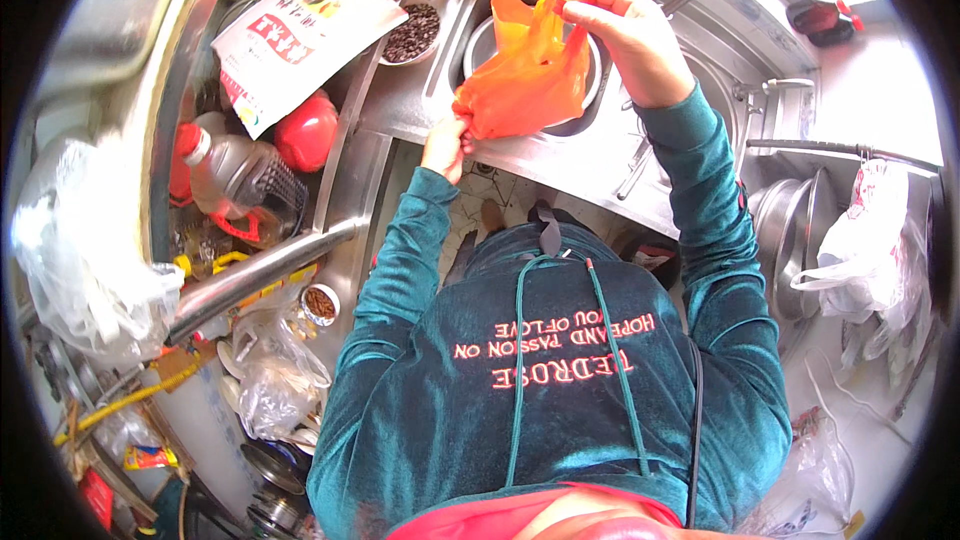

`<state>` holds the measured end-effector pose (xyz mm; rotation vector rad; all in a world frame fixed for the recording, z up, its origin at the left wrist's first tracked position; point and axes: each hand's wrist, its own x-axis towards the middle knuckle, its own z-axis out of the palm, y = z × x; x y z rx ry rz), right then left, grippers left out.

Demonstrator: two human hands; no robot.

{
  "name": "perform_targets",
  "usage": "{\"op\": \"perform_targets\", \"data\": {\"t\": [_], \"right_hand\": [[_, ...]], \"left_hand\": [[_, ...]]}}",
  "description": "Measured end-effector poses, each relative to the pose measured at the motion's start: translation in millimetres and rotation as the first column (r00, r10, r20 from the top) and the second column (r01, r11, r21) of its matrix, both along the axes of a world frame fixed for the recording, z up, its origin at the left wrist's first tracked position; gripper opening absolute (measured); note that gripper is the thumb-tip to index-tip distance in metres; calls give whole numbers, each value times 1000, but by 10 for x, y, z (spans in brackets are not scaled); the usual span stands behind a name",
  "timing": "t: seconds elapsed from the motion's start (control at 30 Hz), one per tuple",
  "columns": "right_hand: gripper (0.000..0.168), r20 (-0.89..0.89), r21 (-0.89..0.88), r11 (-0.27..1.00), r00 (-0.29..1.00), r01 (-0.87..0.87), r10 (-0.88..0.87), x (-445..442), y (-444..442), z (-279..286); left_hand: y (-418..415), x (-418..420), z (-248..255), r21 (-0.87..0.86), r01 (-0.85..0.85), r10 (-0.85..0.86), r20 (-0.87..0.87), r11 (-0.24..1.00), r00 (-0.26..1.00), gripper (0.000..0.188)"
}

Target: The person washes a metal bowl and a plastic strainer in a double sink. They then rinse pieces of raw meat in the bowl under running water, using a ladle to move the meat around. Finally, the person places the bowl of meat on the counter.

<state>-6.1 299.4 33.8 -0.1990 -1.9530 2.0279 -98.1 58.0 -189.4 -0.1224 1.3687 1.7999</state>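
An orange plastic bag point(525, 94) is stretched between both hands above a metal basin point(480, 49) standing in the left sink bowl. My left hand point(448, 146) grips the bag's lower left corner at the sink's front edge. Higher up and to the right, my right hand point(626, 30) pinches the bag's top between thumb and fingers. The bag hides most of the basin, and what the bag holds cannot be told. Left of the sink bowl, a white tub of dark beans or similar pieces point(411, 34) stands partly behind a printed white packet point(300, 45).
A large plastic bottle point(232, 172) with a red cap and a red container point(307, 131) stand at the left. A metal rail point(262, 270) crosses nearby. Metal lids or pans point(787, 240) and hanging white plastic bags point(862, 240) are at the right. A faucet point(776, 85) is beside the right sink bowl.
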Motion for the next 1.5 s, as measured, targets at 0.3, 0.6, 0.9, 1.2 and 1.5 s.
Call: {"op": "perform_targets", "data": {"t": [0.3, 0.6, 0.9, 1.2, 1.5], "right_hand": [[23, 114, 519, 828, 942, 213, -314, -71, 402, -1119], [38, 451, 789, 612, 731, -59, -512, 7, 726, -1940], [41, 302, 743, 633, 736, 217, -606, -507, 1880, -2372], [40, 300, 718, 684, 830, 129, -471, -178, 1552, -2227], [24, -249, 793, 391, 835, 466, -491, 18, -619, -1224]], "left_hand": [[434, -205, 916, -22, 63, -67, -281, 998, 957, 8], [628, -194, 1144, 33, 16, -5, -299, 999, 954, 11], [788, -121, 1238, -33, 50, -58, -339, 998, 939, 11], [772, -172, 1264, 34, 28, -16, -313, 999, 949, 12], [697, -182, 1233, -112, 85, -126, -434, 990, 892, 16]]}}
